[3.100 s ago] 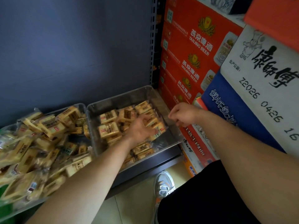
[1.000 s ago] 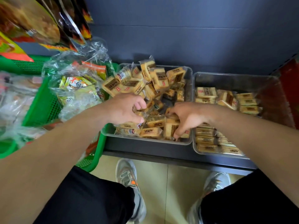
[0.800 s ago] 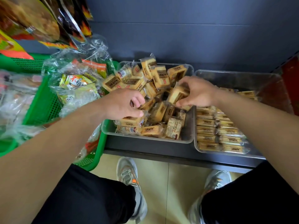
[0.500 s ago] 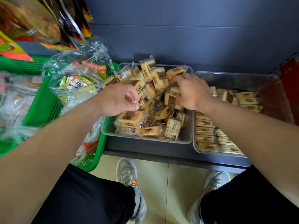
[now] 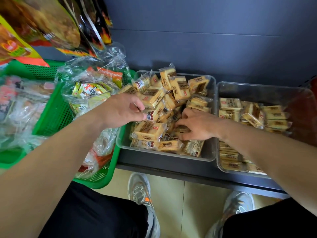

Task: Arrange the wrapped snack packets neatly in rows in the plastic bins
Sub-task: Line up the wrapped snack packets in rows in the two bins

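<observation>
A green bag (image 5: 91, 91) seems to read "不"; snack packets (image 5: 149, 131) carry blurred labels.

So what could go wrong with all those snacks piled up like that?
The yellow wrapped snack packets heap above the rim of the left clear plastic bin; the right hand digging under them could spill some over. The right forearm also crosses the right clear plastic bin, so it might knock its tidy rows crooked.
</observation>
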`<state>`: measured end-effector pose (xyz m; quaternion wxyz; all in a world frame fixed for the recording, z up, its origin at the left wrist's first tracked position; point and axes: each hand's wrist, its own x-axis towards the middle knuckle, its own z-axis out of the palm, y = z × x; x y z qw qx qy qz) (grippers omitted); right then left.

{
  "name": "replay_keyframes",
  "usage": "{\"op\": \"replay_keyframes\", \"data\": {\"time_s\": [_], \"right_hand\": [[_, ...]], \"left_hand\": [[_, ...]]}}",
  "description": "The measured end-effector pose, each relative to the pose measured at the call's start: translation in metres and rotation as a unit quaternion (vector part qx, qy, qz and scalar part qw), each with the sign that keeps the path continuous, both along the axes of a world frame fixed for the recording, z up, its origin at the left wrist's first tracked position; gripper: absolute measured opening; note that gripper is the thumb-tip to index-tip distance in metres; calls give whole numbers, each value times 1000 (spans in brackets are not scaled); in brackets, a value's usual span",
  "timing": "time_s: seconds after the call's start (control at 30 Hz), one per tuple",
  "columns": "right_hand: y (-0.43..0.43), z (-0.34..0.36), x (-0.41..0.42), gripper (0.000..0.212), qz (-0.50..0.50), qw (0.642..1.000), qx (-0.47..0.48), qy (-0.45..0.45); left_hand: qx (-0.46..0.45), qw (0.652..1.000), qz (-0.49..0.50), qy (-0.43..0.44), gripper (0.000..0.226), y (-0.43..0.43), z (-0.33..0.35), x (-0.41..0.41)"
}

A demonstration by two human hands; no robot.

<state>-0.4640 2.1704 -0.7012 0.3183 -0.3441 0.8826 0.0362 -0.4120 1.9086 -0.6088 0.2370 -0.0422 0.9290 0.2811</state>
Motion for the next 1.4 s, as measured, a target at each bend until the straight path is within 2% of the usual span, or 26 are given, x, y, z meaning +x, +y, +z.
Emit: {"op": "replay_keyframes", "data": {"time_s": [0.1, 0.17, 0.23, 0.43, 0.57, 0.7, 0.83, 0.93, 1.03, 1.13, 1.23, 1.3, 1.4], "right_hand": [[-12, -4, 0, 67, 14, 1000, 6, 19], [-13, 1, -3, 53, 16, 999, -13, 25], [-8, 9, -9, 38, -35, 998, -53, 3], [30, 38, -35, 18, -218, 957, -188, -20], [52, 54, -39, 21, -288, 922, -254, -43], [60, 58, -40, 25, -307, 910, -270, -71], [63, 70, -35, 28, -334, 878, -319, -129], [62, 87, -26, 29, -323, 853, -366, -183], [57, 100, -16, 28, -311, 832, -407, -212], [54, 109, -9, 27, -320, 812, -447, -196], [57, 112, -3, 33, -357, 786, -473, -175], [62, 112, 1, 36, -359, 793, -464, -165], [76, 111, 2, 28, -351, 823, -428, -125]], "left_hand": [[6, 1000, 1, -5, 31, 2, 1, -1], [9, 1000, 2, -5, 32, 4, 2, -2], [12, 1000, 4, -1, 31, 7, 3, -2], [11, 1000, -1, 3, 30, 10, 7, -3], [16, 1000, -5, 5, 29, 15, 9, -4], [22, 1000, -9, 18, 23, 19, 10, -3], [58, 994, -8, 90, 16, 35, 14, -6], [97, 987, -13, 129, 38, 60, 16, -7], [168, 980, -23, 103, 64, 86, 19, -5], [249, 964, -14, 96, 51, 99, 20, -6], [285, 952, 43, 100, 40, 101, 22, -10], [291, 950, 63, 91, 42, 106, 23, -12], [277, 958, 37, 67, 48, 112, 18, -14]]}}
